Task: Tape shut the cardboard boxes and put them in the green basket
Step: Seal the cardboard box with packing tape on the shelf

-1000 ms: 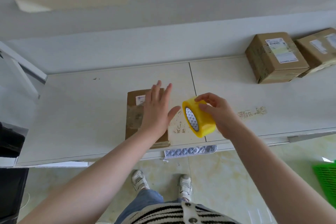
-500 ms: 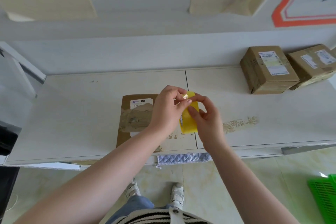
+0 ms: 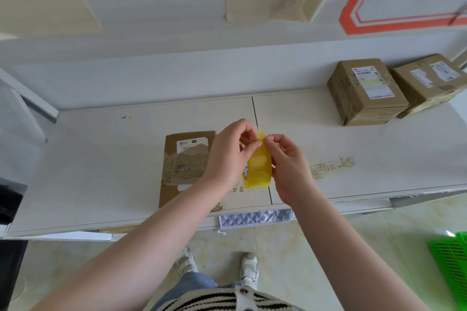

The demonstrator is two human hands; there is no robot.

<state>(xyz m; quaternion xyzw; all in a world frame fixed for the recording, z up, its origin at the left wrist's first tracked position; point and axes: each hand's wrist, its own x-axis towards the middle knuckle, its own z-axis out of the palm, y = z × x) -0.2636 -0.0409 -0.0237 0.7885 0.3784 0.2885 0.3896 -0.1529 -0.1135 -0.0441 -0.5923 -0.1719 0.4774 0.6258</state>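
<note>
Presently, both hands are occupied with the roll of tape (image 3: 258, 166), held up just above the table (image 3: 101, 159). My left hand (image 3: 228, 156) has fingers curled, its thumb and forefinger pinching at the top edge of the roll, apparently picking for the loose end. My right hand (image 3: 288, 161) grips the roll from the other side, fingers curled over its rim. No strip is visibly drawn out.

Just left of the hands, a flat box (image 3: 185, 166) lies on the table near its front edge, partly covered by my left wrist. Its top shows torn old tape and a label; I see no fresh tape on it. Two further boxes (image 3: 366, 91) sit touching each other at the far right of the table, well apart from the hands. Whether those are sealed I cannot tell.

At the lower right, on the floor, stands the green basket (image 3: 452, 260), only its corner in view, contents unseen. I judge the task barely begun: sealing and loading all remain.
</note>
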